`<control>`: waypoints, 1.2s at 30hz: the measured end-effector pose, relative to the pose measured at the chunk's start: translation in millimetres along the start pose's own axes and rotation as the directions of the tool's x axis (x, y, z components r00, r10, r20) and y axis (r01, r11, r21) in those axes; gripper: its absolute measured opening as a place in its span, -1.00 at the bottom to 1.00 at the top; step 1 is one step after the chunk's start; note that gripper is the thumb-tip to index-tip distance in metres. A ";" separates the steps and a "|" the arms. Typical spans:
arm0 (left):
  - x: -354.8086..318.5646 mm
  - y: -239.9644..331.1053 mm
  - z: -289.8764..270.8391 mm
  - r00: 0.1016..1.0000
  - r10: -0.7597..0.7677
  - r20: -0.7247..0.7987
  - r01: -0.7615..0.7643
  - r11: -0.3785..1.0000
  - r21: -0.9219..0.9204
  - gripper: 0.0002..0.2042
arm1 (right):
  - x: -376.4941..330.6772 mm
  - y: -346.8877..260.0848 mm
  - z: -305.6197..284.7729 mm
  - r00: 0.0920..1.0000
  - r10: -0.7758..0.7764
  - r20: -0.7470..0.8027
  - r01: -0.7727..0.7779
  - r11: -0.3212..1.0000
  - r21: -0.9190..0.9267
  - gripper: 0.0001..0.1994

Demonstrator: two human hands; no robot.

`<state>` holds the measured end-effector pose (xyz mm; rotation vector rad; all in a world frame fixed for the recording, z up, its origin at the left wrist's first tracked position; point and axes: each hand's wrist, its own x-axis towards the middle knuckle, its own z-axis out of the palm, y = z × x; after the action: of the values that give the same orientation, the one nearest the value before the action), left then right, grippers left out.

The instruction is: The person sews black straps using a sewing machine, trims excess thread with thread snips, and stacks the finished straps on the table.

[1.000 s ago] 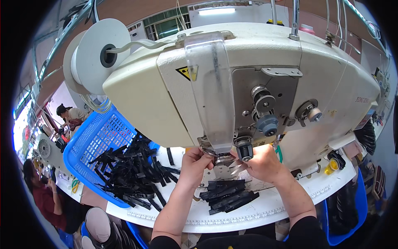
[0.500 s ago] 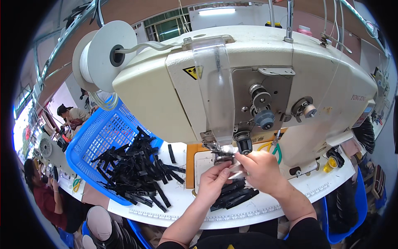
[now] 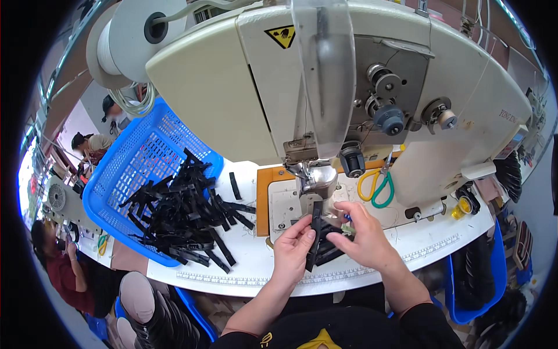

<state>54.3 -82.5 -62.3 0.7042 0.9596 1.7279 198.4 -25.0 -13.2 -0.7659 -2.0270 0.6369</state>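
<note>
Head view, from left to right: at the far left edge other people are seen at their own work, one in a red top (image 3: 58,270) low down and another (image 3: 93,145) farther back; next to them a blue plastic basket (image 3: 131,174) is tipped on the white table (image 3: 256,262), and a heap of black strips (image 3: 180,209) is spilled from its mouth onto the tabletop, a single loose strip (image 3: 234,186) being left just beyond the heap; above, a white spool (image 3: 125,43) is mounted at the left end of the cream sewing machine (image 3: 232,87), whose head fills the upper middle; a clear guard (image 3: 322,70) is hung in front of the needle area; the left hand (image 3: 293,247) is held below the presser foot (image 3: 317,180), its fingers closed on a black strip (image 3: 314,235) that is stood nearly upright, its top end placed right under the foot; the right hand (image 3: 360,235) is set just beside it, fingertips pinched on the same strip from the other side, so that the hands are nearly touching; a small stack of black strips (image 3: 331,253) is laid beneath and between the hands; green-and-yellow-handled scissors (image 3: 376,186) are rested on the machine bed to the right; a blue bin (image 3: 479,279) with dark pieces is seen at the lower right.
</note>
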 end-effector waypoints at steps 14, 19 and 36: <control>-2.2 0.6 -28.4 0.990 0.139 -0.003 -0.136 0.973 0.185 -0.81 | -9.0 18.3 6.0 1.000 0.006 0.005 -0.007 0.992 0.125 -0.72; 3.2 6.8 -39.7 0.977 0.196 -0.082 -0.170 0.952 0.256 -0.82 | -25.5 4.0 26.4 0.939 -0.154 0.308 0.158 0.987 0.012 -0.69; -0.9 7.6 -33.2 0.979 0.180 -0.097 -0.146 0.949 0.281 -0.81 | -35.8 12.2 36.2 0.969 -0.172 0.180 0.186 0.981 -0.062 -0.79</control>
<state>24.0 -94.0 -73.0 0.8844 1.2713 1.8182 187.0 -47.8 -58.9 -0.5796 -2.2621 0.5386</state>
